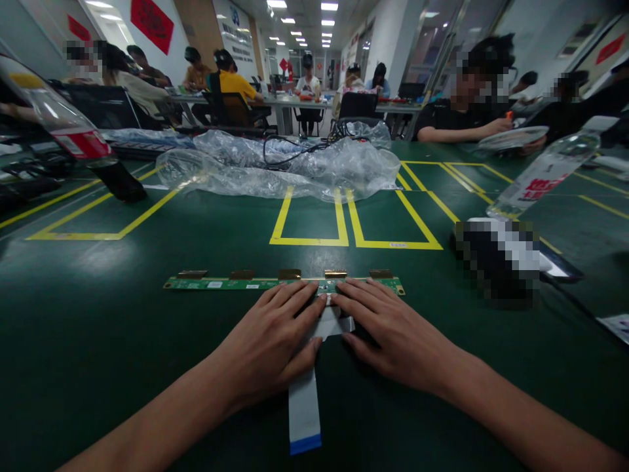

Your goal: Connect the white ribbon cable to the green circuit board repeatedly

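A long, narrow green circuit board lies crosswise on the dark green table, with several brownish film tabs along its far edge. From its near side a white flat ribbon cable runs toward me, folded in the middle and ending in a blue strip. My left hand rests palm down, fingers stretched onto the board and thumb over the cable. My right hand lies opposite, fingers extended onto the board, thumb beside the fold. Both index fingertips come close together where cable meets board; the joint itself is partly hidden.
Crumpled clear plastic wrap with a black cable lies beyond the board. A cola bottle stands at left, a water bottle at right near a blurred dark device. Yellow tape marks the table. Several people sit farther back.
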The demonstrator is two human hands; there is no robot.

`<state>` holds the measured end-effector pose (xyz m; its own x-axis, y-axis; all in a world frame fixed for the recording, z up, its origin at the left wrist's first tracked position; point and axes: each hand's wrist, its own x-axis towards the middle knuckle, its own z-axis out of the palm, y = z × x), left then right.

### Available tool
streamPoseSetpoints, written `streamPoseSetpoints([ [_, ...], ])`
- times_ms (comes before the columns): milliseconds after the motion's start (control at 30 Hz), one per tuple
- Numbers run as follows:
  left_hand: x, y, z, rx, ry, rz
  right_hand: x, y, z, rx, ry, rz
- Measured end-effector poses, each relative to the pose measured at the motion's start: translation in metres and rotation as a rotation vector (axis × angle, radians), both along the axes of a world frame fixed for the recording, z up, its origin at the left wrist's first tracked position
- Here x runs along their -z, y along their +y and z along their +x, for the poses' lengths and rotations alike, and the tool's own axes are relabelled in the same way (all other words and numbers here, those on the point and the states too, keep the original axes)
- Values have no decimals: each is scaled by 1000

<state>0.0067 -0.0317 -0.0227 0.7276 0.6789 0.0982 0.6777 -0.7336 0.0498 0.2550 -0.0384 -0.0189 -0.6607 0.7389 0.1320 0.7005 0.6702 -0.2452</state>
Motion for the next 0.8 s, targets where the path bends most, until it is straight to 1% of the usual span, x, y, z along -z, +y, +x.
streamPoseSetpoints([
  [67, 0, 0, 0, 4, 6, -1, 1, 4, 3, 19, -5, -24],
  [300, 1, 1, -2, -21, 30, 8, 0, 9, 10, -3, -42, -99],
  [567, -3, 0, 0, -18, 30, 0, -2, 9, 13, -30, -62, -102],
  [800, -1, 5, -7, 23, -42, -4, -2, 9, 11, -9, -49, -99],
])
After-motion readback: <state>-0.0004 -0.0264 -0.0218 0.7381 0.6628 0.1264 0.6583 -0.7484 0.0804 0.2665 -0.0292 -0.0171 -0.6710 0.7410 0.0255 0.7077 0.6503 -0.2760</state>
